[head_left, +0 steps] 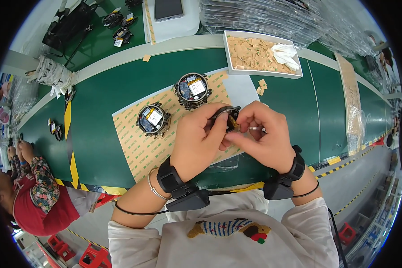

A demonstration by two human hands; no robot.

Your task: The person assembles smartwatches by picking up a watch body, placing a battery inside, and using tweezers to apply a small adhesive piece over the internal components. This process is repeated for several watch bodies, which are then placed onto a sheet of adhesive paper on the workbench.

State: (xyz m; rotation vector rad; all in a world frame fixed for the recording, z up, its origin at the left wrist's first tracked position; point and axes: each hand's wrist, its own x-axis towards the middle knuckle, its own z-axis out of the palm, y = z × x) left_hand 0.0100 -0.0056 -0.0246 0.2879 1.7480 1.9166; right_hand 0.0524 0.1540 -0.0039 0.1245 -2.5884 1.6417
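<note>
Above the tan sheet's right part, my left hand (pixel 198 136) is closed round a round black watch case (pixel 228 117), tilted, its inside partly showing. My right hand (pixel 270 136) is closed at the case's right side, thumb and fingers pressed together by a small brownish piece (pixel 234 121). Whether the fingers grip that piece is too small to tell. Left of my hands, two stacks of open round watch cases stand on the sheet: a far stack (pixel 192 89) and a nearer stack (pixel 152 119). Their top cases show blue boards and white-labelled batteries.
Beneath the stacks lies a printed tan sheet (pixel 134 147) on the green bench (pixel 96 111). A white box (pixel 263 73) of tan squares and a crumpled white cloth (pixel 285 56) stands behind. Loose tan squares (pixel 262 85) lie nearby. Clear trays (pixel 268 20) are piled beyond. A person (pixel 35 196) sits at left.
</note>
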